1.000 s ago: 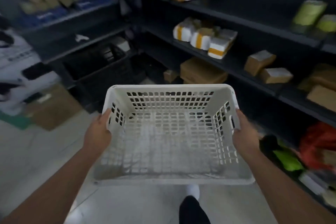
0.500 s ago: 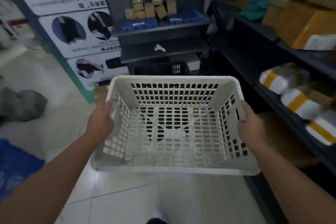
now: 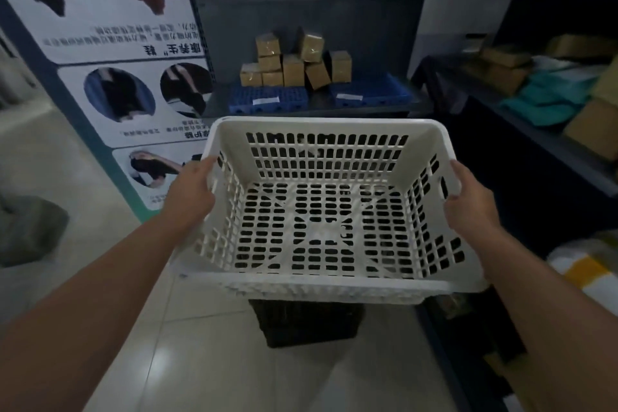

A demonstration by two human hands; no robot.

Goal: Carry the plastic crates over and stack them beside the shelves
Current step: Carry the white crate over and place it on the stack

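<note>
Person stood at the corner where two runs of dark shelving met. White perforated plastic crate [image 3: 321, 211], empty, was held off the floor at about waist level, open side up. Left hand [image 3: 190, 194] clamped on the crate's left rim; right hand [image 3: 468, 201] clamped on the right rim, thumb over the edge by the handle slot. Hands well apart, the crate's width between them.

Directly below the carried crate, a black crate [image 3: 307, 324] sat on the tiled floor [image 3: 200, 361], just in front of the shelf unit [image 3: 317, 10] holding small brown boxes [image 3: 294, 60] on blue trays [image 3: 267, 100].

Judgement: carrying leg looked nearly over; the white crate hung above the black one, not yet set down. Lowering it onto the black crate appeared to be what remained. Could not tell whether further crates waited elsewhere.
</note>
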